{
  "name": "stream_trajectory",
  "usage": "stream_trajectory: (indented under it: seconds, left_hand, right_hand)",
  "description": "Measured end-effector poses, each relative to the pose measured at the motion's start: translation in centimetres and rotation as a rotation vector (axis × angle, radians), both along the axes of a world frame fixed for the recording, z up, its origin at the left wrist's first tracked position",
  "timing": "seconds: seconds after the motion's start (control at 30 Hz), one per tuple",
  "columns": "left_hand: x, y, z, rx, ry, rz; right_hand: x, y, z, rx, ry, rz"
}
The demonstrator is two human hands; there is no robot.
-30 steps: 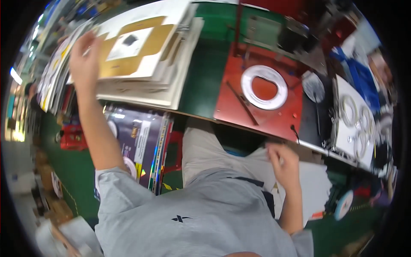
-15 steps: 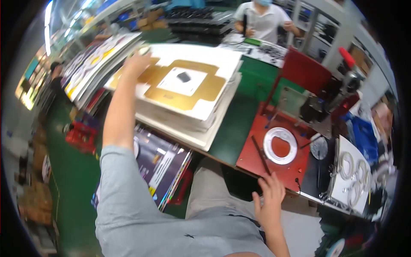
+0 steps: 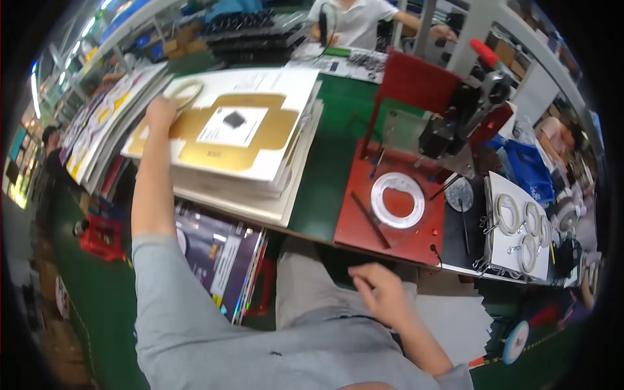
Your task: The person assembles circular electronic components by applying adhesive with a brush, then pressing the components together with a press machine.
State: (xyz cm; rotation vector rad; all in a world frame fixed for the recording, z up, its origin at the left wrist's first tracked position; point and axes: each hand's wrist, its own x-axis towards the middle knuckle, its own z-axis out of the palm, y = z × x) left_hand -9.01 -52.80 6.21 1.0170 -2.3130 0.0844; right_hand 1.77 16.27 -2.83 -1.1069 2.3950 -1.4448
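Left hand (image 3: 161, 112) beside a pale ring (image 3: 197, 91), grip unclear; right hand (image 3: 382, 291), thumb parted from fingers, well away.

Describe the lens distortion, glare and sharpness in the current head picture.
Head view: edges bend toward a black, rounded rim; head view: a lamp at the upper left glares; head view: the left hand looks slightly soft, while the white ring seems fairly crisp.

A cream-coloured ring (image 3: 194, 97) appears in the upper left of the frame, over the far-left part of a white sheet (image 3: 266, 135) with gold carton-shaped printing, topping a stack.
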Motion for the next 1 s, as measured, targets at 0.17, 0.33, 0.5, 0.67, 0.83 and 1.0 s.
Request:
stream_trajectory:
  seconds: [0.17, 0.33, 0.5, 0.67, 0.83, 1.0]
  left_hand:
    - [0.3, 0.6, -0.9, 0.109, 0.199, -0.072]
    - [-2.1, -2.3, -3.3, 0.045, 0.181, -0.074]
    - [-0.2, -12.8, -5.3, 0.257, 0.154, -0.27]
    - [-3.6, -14.6, -5.6, 0.026, 0.027, -0.337]
    - [-5.0, -12.4, -5.0, 0.005, 0.022, -0.384]
    - [-0.6, -12.9, -1.0, 0.158, 0.056, -0.397]
  right_hand:
    - [-6.4, -7.7, 3.8, -0.212, -0.204, 0.028]
    - [-13.0, -16.3, 6.4, -0.302, -0.181, -0.004]
    - [-17.1, -24.1, 6.8, -0.199, -0.335, -0.186]
    - [-18.6, -26.8, 7.4, -0.564, -0.505, -0.141]
    - [-18.6, -26.3, 10.9, -0.381, -0.674, 0.173]
    - [-15.8, -26.2, 13.1, -0.628, -0.63, 0.271]
